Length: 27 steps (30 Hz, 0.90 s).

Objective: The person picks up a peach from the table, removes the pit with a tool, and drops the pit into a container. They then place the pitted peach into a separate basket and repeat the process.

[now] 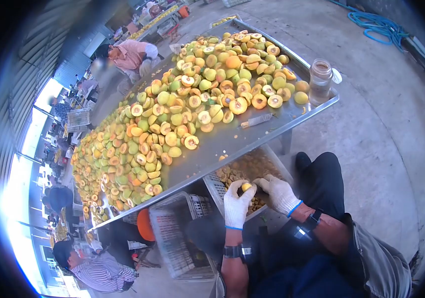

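Note:
My left hand [237, 202], in a white knit glove, pinches a small yellow peach piece [246, 186] over a crate. Close against it is my gloved right hand [277, 192], its fingers curled at the fruit; whatever they grip is hidden. Beneath both hands stands a light plastic crate [283, 171] containing brownish pits and scraps [245, 168]. Above the crate, a metal table [192, 166] carries a large heap of halved yellow-green peaches [177, 111], several with their reddish centres showing.
A clear jar [320, 82] and a wrapped stick-like object [257, 120] sit on the table. Left of my legs is a white crate [172, 238]. Co-workers sit across the table [128, 54] and at lower left [103, 270]. A blue hose [379, 25] lies coiled on the floor.

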Tool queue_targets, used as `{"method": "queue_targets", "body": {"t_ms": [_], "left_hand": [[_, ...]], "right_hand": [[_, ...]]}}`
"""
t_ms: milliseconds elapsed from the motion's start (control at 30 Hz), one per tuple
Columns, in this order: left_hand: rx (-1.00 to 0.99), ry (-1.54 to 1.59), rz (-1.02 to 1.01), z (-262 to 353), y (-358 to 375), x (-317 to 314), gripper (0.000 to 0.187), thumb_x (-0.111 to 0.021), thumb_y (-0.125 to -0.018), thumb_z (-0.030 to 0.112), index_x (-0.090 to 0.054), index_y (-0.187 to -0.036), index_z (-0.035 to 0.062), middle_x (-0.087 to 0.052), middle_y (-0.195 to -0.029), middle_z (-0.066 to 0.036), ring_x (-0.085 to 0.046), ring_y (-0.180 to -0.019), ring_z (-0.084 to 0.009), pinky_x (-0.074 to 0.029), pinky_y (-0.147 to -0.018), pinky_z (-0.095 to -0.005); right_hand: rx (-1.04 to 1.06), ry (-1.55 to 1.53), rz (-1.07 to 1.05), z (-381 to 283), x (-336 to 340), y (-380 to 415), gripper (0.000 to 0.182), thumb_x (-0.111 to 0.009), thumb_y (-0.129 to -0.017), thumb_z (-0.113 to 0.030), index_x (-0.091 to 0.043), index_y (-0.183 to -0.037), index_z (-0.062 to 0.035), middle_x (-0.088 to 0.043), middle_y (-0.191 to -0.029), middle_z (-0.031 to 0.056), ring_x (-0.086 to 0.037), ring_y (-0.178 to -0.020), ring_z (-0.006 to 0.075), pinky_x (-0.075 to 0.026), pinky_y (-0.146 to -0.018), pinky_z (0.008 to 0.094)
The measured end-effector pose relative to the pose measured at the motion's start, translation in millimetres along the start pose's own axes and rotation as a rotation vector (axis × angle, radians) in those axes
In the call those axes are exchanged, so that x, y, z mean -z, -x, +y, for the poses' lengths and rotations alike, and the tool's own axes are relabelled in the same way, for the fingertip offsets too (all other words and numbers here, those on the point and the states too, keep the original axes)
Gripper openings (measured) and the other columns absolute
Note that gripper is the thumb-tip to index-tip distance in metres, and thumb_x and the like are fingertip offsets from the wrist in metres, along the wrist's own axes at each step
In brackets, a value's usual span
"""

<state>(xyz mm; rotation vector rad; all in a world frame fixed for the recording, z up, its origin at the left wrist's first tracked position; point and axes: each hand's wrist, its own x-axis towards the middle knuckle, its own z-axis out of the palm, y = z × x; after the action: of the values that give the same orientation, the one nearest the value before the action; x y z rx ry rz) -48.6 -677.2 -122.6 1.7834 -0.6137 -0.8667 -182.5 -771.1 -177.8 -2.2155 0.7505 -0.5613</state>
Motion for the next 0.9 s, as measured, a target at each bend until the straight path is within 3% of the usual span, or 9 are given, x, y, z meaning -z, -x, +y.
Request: {"method": "queue_targets", "body": {"t_ms": [33,100,333,500,567,600,700,833,900], "left_hand": [[0.0,-0.007,-0.001,-6.3,-2.4,2.5,0.029,-0.078,-0.09,0.014,-0.067,-0.113,-0.0003,-0.069,-0.094,-0.007,-0.066,-0.078,-0.0139,-0.055,-0.066,-0.0278],[0.276,0.379,-0.144,-24.4,-8.8,7.3,0.031,-0.07,-0.095,0.018,-0.066,-0.12,0.0005,-0.068,-0.099,-0.009,-0.062,-0.074,-0.0123,-0.049,-0.059,-0.0257],[0.441,0.843,-0.214,-94.1,-35.0,5.5,0.032,-0.061,-0.097,0.01,-0.062,-0.128,0.0,-0.065,-0.105,-0.009,-0.065,-0.077,-0.0212,-0.053,-0.059,-0.0343],[0.364,0.674,-0.071,-105.9,-35.8,-10.1,0.045,-0.057,-0.101,0.021,-0.056,-0.14,-0.001,-0.064,-0.112,-0.014,-0.067,-0.08,-0.0289,-0.054,-0.06,-0.039],[0.385,0.398,0.142,-65.3,-23.8,-18.6,0.048,-0.059,-0.102,0.028,-0.057,-0.139,-0.0025,-0.065,-0.115,-0.015,-0.068,-0.082,-0.0281,-0.055,-0.065,-0.0391],[0.272,0.259,0.098,-105.4,-40.9,-10.0,0.048,-0.061,-0.101,0.034,-0.064,-0.132,-0.0023,-0.069,-0.112,-0.014,-0.068,-0.082,-0.0238,-0.054,-0.071,-0.0363],[0.109,-0.115,0.129,-64.0,-31.1,-14.1,0.044,-0.062,-0.101,0.034,-0.069,-0.125,-0.0019,-0.073,-0.106,-0.01,-0.066,-0.08,-0.0198,-0.052,-0.072,-0.0336],[0.042,0.092,0.115,-64.0,-41.3,-14.9,0.041,-0.063,-0.1,0.033,-0.072,-0.121,-0.0016,-0.073,-0.097,-0.005,-0.064,-0.078,-0.0156,-0.051,-0.068,-0.0319],[0.181,0.143,0.005,-34.2,-33.8,-9.5,0.043,-0.065,-0.099,0.031,-0.069,-0.125,-0.0033,-0.07,-0.109,-0.011,-0.065,-0.1,-0.0167,-0.055,-0.081,-0.0332]], "right_hand": [[-0.021,0.033,-0.028,1.6,-2.1,0.2,0.026,-0.066,-0.092,-0.019,-0.065,-0.118,-0.0148,-0.063,-0.102,0.0156,-0.066,-0.098,0.0391,-0.054,-0.08,0.0489],[-0.051,0.078,-0.076,3.1,-4.7,0.2,0.032,-0.068,-0.091,-0.018,-0.065,-0.122,-0.0146,-0.063,-0.105,0.0148,-0.067,-0.098,0.0386,-0.054,-0.081,0.0484],[-0.2,0.261,-0.256,16.7,-15.2,-0.3,0.03,-0.063,-0.091,-0.01,-0.066,-0.121,-0.0115,-0.066,-0.111,0.0171,-0.069,-0.102,0.0382,-0.056,-0.084,0.0479],[-0.28,0.33,-0.295,30.1,-4.4,-8.7,0.017,-0.061,-0.094,-0.016,-0.067,-0.108,-0.0094,-0.072,-0.103,0.0205,-0.072,-0.096,0.039,-0.056,-0.08,0.0499],[-0.283,0.272,-0.204,29.2,19.8,-25.4,0.017,-0.062,-0.094,-0.022,-0.067,-0.104,-0.0097,-0.072,-0.1,0.0212,-0.071,-0.095,0.0395,-0.056,-0.079,0.0495],[-0.241,0.235,-0.112,16.1,47.3,-38.2,0.02,-0.065,-0.093,-0.028,-0.067,-0.1,-0.0098,-0.071,-0.096,0.0214,-0.07,-0.092,0.0407,-0.055,-0.078,0.0502],[-0.161,0.368,0.07,13.2,101.6,-88.1,0.016,-0.064,-0.093,-0.024,-0.071,-0.099,-0.0109,-0.07,-0.095,0.0161,-0.069,-0.094,0.0371,-0.054,-0.083,0.0489],[0.052,0.598,0.23,62.1,136.4,-143.3,0.014,-0.064,-0.087,-0.014,-0.074,-0.097,-0.012,-0.072,-0.1,0.014,-0.07,-0.102,0.0342,-0.052,-0.087,0.0486],[0.007,0.67,0.065,87.6,139.2,-160.8,0.016,-0.062,-0.086,-0.013,-0.075,-0.096,-0.0125,-0.073,-0.103,0.0139,-0.07,-0.103,0.034,-0.052,-0.086,0.0486]]}}
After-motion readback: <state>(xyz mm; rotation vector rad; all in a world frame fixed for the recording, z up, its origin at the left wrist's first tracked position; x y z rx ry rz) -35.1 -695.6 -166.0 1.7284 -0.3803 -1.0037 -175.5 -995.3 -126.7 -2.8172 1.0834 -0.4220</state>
